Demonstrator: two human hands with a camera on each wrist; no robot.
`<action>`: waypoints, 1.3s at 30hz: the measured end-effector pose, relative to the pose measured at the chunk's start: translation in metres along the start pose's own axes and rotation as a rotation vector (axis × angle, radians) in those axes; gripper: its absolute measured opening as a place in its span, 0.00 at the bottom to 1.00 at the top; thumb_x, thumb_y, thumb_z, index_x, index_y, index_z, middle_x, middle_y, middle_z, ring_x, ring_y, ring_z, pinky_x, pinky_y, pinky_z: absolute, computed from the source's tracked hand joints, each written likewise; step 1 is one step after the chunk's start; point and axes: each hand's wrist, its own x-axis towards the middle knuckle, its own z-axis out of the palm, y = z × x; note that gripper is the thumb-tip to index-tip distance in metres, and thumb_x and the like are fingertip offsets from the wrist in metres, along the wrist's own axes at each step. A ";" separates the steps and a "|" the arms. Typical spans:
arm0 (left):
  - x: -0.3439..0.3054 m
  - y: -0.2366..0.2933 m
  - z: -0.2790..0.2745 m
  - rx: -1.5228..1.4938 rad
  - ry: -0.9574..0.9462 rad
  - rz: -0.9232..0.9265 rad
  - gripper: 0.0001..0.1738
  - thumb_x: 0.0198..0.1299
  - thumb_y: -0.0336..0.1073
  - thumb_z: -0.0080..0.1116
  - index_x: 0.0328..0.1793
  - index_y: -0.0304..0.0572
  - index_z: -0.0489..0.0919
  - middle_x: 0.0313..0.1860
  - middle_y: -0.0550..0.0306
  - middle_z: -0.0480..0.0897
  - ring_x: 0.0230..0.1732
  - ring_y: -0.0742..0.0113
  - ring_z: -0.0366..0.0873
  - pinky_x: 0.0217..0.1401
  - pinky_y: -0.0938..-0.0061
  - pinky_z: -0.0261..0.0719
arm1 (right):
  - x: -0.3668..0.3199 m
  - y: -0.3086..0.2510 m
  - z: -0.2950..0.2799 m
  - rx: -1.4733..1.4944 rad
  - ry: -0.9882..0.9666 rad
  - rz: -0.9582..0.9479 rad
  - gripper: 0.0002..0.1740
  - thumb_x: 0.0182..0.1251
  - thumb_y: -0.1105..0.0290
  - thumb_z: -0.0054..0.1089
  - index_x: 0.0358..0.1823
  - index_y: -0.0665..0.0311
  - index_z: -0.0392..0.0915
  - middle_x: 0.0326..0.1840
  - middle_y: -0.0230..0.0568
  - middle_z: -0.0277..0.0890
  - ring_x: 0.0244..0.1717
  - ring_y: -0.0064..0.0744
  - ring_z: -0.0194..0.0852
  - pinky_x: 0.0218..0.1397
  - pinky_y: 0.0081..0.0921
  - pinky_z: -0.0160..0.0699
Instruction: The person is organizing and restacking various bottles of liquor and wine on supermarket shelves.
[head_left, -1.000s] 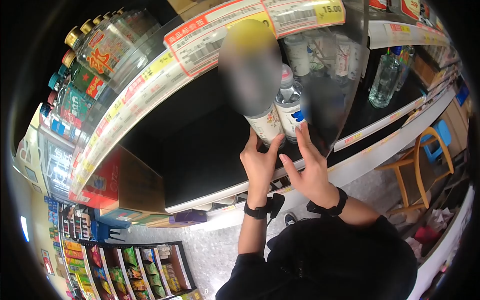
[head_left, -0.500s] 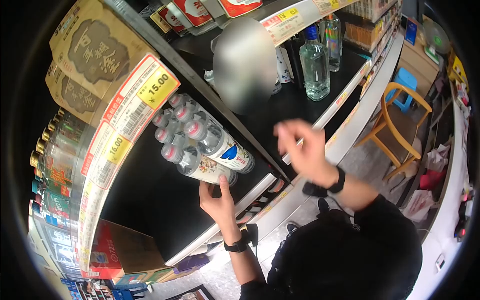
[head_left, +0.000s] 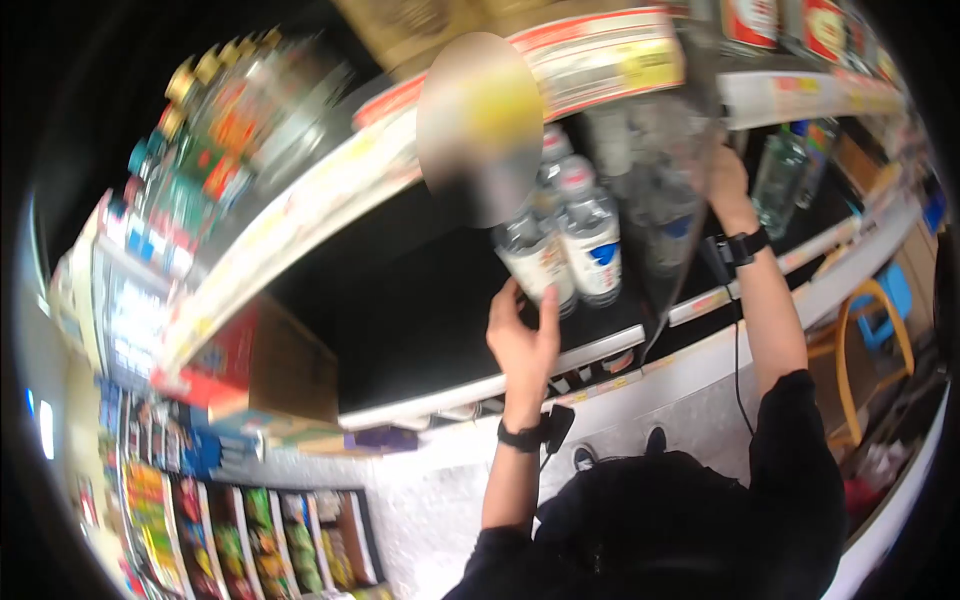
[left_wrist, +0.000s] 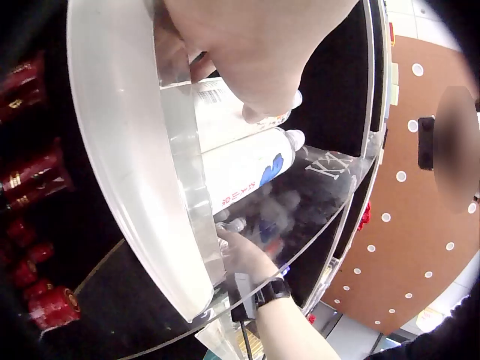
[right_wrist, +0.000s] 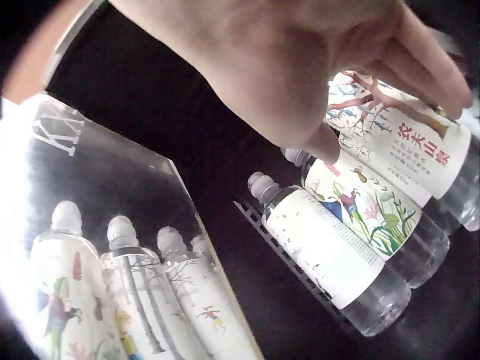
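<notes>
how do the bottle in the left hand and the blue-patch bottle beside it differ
The left hand grips the held bottle; no hand touches the blue-patch bottle. The held bottle shows a barcode, the blue-patch bottle red lettering. Both are clear and whitish-labelled.

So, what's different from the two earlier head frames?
Right hand: left the blue-marked bottle, swung right, and is now past the clear divider, among the bottles there. Can't tell if it has a grip on one. The head view has swung too.
Unchanged: left hand on the lower part of the neighbouring bottle; both bottles side by side.
</notes>
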 end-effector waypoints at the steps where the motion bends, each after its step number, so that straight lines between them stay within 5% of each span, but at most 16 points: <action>1: 0.000 0.000 0.000 0.003 0.016 0.020 0.23 0.62 0.42 0.68 0.55 0.30 0.81 0.46 0.42 0.86 0.47 0.54 0.85 0.52 0.68 0.81 | 0.025 0.022 0.022 -0.018 0.018 -0.035 0.41 0.65 0.42 0.60 0.66 0.67 0.63 0.52 0.67 0.81 0.56 0.61 0.82 0.60 0.49 0.79; 4: -0.001 -0.004 0.000 0.018 0.043 0.074 0.24 0.62 0.42 0.69 0.56 0.28 0.80 0.44 0.42 0.85 0.45 0.53 0.85 0.48 0.66 0.82 | 0.069 0.081 0.070 -0.103 0.342 -0.524 0.20 0.69 0.54 0.59 0.48 0.63 0.80 0.29 0.52 0.82 0.35 0.56 0.84 0.39 0.51 0.81; 6: -0.001 -0.002 -0.002 0.024 0.036 0.066 0.25 0.62 0.43 0.69 0.56 0.28 0.80 0.44 0.42 0.85 0.45 0.52 0.85 0.47 0.66 0.81 | 0.050 0.034 0.032 -0.035 0.126 -0.192 0.16 0.69 0.56 0.59 0.41 0.62 0.83 0.28 0.47 0.82 0.34 0.52 0.84 0.39 0.43 0.81; 7: -0.001 -0.003 -0.002 0.018 0.026 0.070 0.25 0.63 0.44 0.68 0.56 0.28 0.80 0.44 0.42 0.85 0.45 0.51 0.85 0.47 0.65 0.81 | 0.055 0.045 0.033 0.035 0.169 -0.328 0.28 0.67 0.44 0.62 0.32 0.67 0.80 0.22 0.51 0.81 0.31 0.52 0.86 0.36 0.42 0.83; 10: 0.000 -0.005 -0.002 0.025 0.036 0.079 0.26 0.63 0.45 0.68 0.56 0.28 0.80 0.44 0.42 0.85 0.44 0.51 0.84 0.47 0.65 0.81 | 0.055 0.053 0.036 -0.118 0.471 -0.730 0.28 0.70 0.45 0.59 0.31 0.68 0.80 0.20 0.52 0.80 0.28 0.52 0.84 0.34 0.41 0.83; 12: 0.000 -0.004 -0.002 0.009 0.059 0.086 0.25 0.63 0.44 0.68 0.56 0.28 0.80 0.44 0.42 0.84 0.45 0.52 0.84 0.47 0.65 0.81 | 0.064 0.065 0.043 -0.124 0.241 -0.465 0.13 0.71 0.56 0.58 0.42 0.56 0.85 0.26 0.44 0.81 0.31 0.49 0.82 0.36 0.39 0.79; 14: 0.001 -0.004 -0.003 -0.011 0.077 0.094 0.23 0.63 0.42 0.67 0.55 0.28 0.80 0.45 0.42 0.84 0.46 0.52 0.83 0.48 0.65 0.80 | 0.064 0.076 0.048 -0.201 0.468 -0.814 0.13 0.70 0.55 0.59 0.43 0.55 0.85 0.25 0.45 0.79 0.29 0.51 0.81 0.35 0.40 0.79; 16: 0.000 -0.003 -0.003 -0.057 0.113 0.102 0.20 0.64 0.37 0.65 0.56 0.29 0.80 0.48 0.45 0.83 0.47 0.56 0.82 0.49 0.66 0.80 | 0.044 0.062 0.033 -0.176 0.173 -0.495 0.17 0.64 0.59 0.63 0.55 0.48 0.83 0.39 0.48 0.82 0.36 0.52 0.81 0.36 0.41 0.80; 18: -0.005 0.000 -0.006 -0.099 0.227 0.154 0.13 0.65 0.33 0.60 0.50 0.29 0.79 0.44 0.47 0.82 0.43 0.57 0.80 0.47 0.65 0.78 | 0.049 0.103 0.060 -0.282 0.448 -0.687 0.26 0.60 0.62 0.64 0.62 0.53 0.79 0.46 0.54 0.81 0.39 0.54 0.80 0.37 0.42 0.81; 20: -0.018 0.005 -0.008 -0.090 0.354 0.349 0.08 0.65 0.31 0.56 0.42 0.31 0.78 0.40 0.49 0.79 0.38 0.56 0.77 0.44 0.65 0.77 | 0.009 0.064 0.021 -0.126 0.214 -0.522 0.29 0.68 0.56 0.60 0.48 0.80 0.65 0.31 0.70 0.80 0.37 0.70 0.82 0.41 0.54 0.82; 21: -0.026 0.014 -0.006 -0.149 0.324 0.432 0.07 0.63 0.31 0.56 0.39 0.32 0.77 0.38 0.49 0.78 0.36 0.56 0.76 0.41 0.64 0.76 | -0.038 0.006 -0.029 0.000 0.101 -0.217 0.30 0.67 0.52 0.62 0.45 0.77 0.65 0.31 0.72 0.80 0.39 0.70 0.82 0.43 0.56 0.81; 24: -0.056 0.046 0.009 -0.359 0.095 0.641 0.09 0.59 0.34 0.58 0.37 0.33 0.77 0.36 0.48 0.79 0.34 0.53 0.77 0.38 0.61 0.76 | -0.071 0.000 -0.055 0.135 0.008 -0.234 0.32 0.67 0.49 0.65 0.47 0.76 0.66 0.32 0.69 0.81 0.39 0.71 0.81 0.43 0.55 0.80; 29: -0.069 0.093 0.060 -0.517 -0.390 0.520 0.20 0.62 0.37 0.56 0.53 0.27 0.79 0.50 0.38 0.81 0.48 0.43 0.81 0.54 0.57 0.80 | -0.107 0.001 -0.081 0.192 -0.080 -0.208 0.30 0.68 0.51 0.65 0.50 0.73 0.67 0.32 0.65 0.82 0.39 0.69 0.82 0.42 0.55 0.80; 32: -0.067 0.103 0.080 -0.582 -0.606 0.355 0.38 0.68 0.41 0.52 0.78 0.25 0.59 0.77 0.27 0.60 0.78 0.33 0.59 0.79 0.53 0.55 | -0.118 0.010 -0.084 0.202 -0.054 -0.231 0.32 0.67 0.49 0.65 0.55 0.70 0.67 0.32 0.62 0.83 0.37 0.67 0.83 0.40 0.54 0.81; 35: -0.069 0.105 0.101 -0.532 -0.666 0.297 0.43 0.75 0.46 0.45 0.84 0.29 0.41 0.84 0.30 0.42 0.85 0.38 0.41 0.84 0.55 0.44 | -0.125 0.011 -0.081 0.318 -0.036 -0.221 0.40 0.62 0.45 0.68 0.61 0.70 0.64 0.38 0.63 0.83 0.41 0.67 0.83 0.44 0.53 0.82; 39: -0.070 0.112 0.122 -0.483 -0.793 0.095 0.44 0.77 0.54 0.41 0.84 0.29 0.40 0.84 0.25 0.36 0.84 0.32 0.39 0.83 0.52 0.47 | -0.123 0.024 -0.049 0.584 0.037 -0.212 0.43 0.56 0.50 0.75 0.66 0.69 0.68 0.45 0.62 0.84 0.45 0.62 0.84 0.49 0.45 0.84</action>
